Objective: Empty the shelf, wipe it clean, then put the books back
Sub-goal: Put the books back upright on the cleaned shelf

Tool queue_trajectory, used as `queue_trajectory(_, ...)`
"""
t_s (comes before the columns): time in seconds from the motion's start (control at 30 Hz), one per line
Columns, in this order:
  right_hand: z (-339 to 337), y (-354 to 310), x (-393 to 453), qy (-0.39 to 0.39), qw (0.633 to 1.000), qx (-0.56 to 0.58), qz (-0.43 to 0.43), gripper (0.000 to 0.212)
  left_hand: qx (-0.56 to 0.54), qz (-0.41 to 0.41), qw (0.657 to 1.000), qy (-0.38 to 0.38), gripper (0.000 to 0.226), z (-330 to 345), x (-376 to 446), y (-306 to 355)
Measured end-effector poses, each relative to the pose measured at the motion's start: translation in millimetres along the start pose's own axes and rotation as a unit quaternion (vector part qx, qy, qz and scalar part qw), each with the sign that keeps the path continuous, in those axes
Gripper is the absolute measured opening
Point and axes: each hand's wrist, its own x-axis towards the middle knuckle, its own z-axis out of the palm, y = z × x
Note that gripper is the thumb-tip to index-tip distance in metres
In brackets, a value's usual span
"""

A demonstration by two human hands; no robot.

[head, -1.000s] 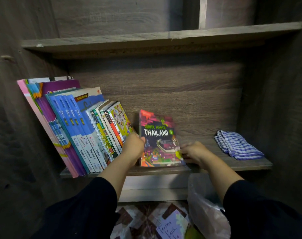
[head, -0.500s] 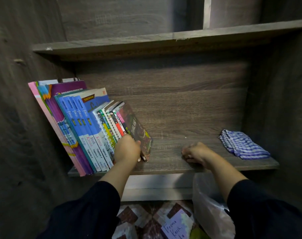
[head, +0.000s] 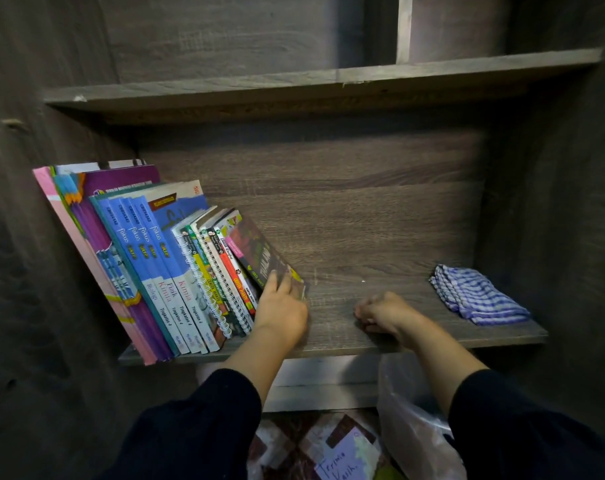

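Observation:
A row of books (head: 148, 265) leans to the left at the left end of the wooden shelf (head: 432, 341). The rightmost one is the dark Thailand book (head: 259, 254), tilted against the others. My left hand (head: 283, 310) presses flat against its lower cover with the fingers spread. My right hand (head: 380, 315) rests on the bare shelf board to the right, fingers curled into a loose fist with nothing in them. A folded blue-and-white checked cloth (head: 474, 296) lies at the right end of the shelf.
An upper shelf board (head: 328, 84) runs overhead. Dark wooden side walls close in left and right. Below the shelf edge are a clear plastic bag (head: 408, 424) and a patterned package with a handwritten note (head: 339, 459).
The Thailand book, held face-on by both hands a second ago, now leans against the row under my left hand. My right hand has let go and rests on the shelf.

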Motion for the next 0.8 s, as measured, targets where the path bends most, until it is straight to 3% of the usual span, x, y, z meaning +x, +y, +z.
queue_trajectory(0.13,1,2,7,0.015,0.999,-0.036,0.0,0.021,0.059,-0.021,0.997,-0.051,0.053,4,3,9)
queue_trajectory(0.27,5,-1,6,0.027,0.998,-0.06,-0.009,0.005,0.113,-0.061,0.99,-0.05,0.054,18,-5,-9)
queue_trajectory(0.4,6,-5,1,0.022,0.998,-0.054,-0.015,0.008,0.135,-0.065,0.987,-0.062,0.05,20,-7,-6)
queue_trajectory(0.63,4,-7,-6,-0.008,0.999,-0.049,-0.021,0.018,0.154,-0.044,0.986,-0.041,0.05,25,-8,-10)
queue_trajectory(0.8,3,-6,-9,-0.01,0.998,-0.065,-0.021,0.01,0.133,-0.03,0.991,-0.016,0.048,28,-10,-4)
